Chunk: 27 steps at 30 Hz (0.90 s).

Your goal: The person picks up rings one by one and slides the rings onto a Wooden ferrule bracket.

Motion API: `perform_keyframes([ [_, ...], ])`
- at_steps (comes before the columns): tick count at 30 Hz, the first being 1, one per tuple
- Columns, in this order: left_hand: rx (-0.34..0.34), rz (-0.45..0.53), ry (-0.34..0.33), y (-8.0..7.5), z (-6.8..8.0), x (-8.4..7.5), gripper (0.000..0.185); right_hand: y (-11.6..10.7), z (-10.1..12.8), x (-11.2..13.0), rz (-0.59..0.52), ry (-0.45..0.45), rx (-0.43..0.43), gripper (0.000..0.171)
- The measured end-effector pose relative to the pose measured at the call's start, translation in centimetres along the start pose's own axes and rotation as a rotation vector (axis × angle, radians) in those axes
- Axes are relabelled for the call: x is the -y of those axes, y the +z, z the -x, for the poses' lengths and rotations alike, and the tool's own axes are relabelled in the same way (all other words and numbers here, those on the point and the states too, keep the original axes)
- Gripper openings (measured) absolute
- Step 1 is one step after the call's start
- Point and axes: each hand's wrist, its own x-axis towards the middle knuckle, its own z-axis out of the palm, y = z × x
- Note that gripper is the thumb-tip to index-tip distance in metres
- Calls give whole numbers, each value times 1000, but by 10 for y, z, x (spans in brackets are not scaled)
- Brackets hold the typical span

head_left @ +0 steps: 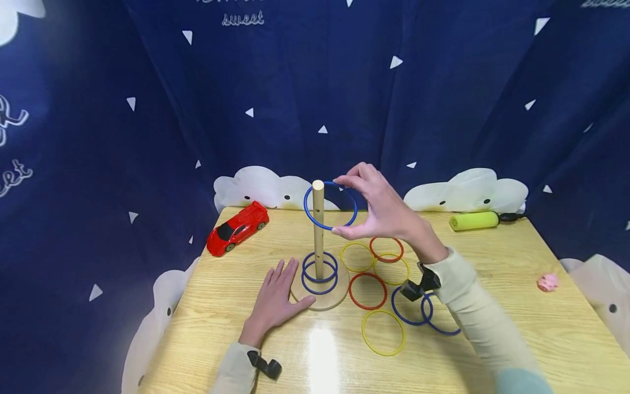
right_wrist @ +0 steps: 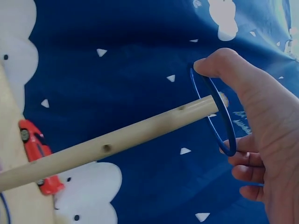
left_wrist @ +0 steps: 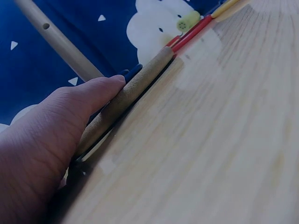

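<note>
A wooden post [head_left: 319,238] stands upright on a round wooden base [head_left: 341,291]. My right hand [head_left: 381,205] pinches a blue ring [right_wrist: 225,114] between thumb and fingers. In the right wrist view, this ring encircles the upper tip of the post. Two more blue rings [head_left: 320,294] lie around the post's foot on the base. On the base's left side rests my left hand [head_left: 278,298], fingers extended. Its thumb [left_wrist: 105,88] lies over the base's rim in the left wrist view, while the other fingers are mostly hidden there.
Right of the base lie red rings [head_left: 368,309], yellow rings [head_left: 384,354] and two loose blue rings [head_left: 408,323], some overlapping. A red toy car [head_left: 238,229] sits back left. A green cylinder [head_left: 473,220] and a pink pig figure [head_left: 547,282] are at the right.
</note>
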Motion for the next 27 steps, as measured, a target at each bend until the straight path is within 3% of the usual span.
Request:
perform_keyframes([
  [11, -8, -8, 9, -2, 1, -2, 111, 42, 43, -9, -6, 111, 97, 83],
  [27, -10, -21, 6, -1, 1, -1, 111, 135, 132, -38, 60, 239, 192, 85],
])
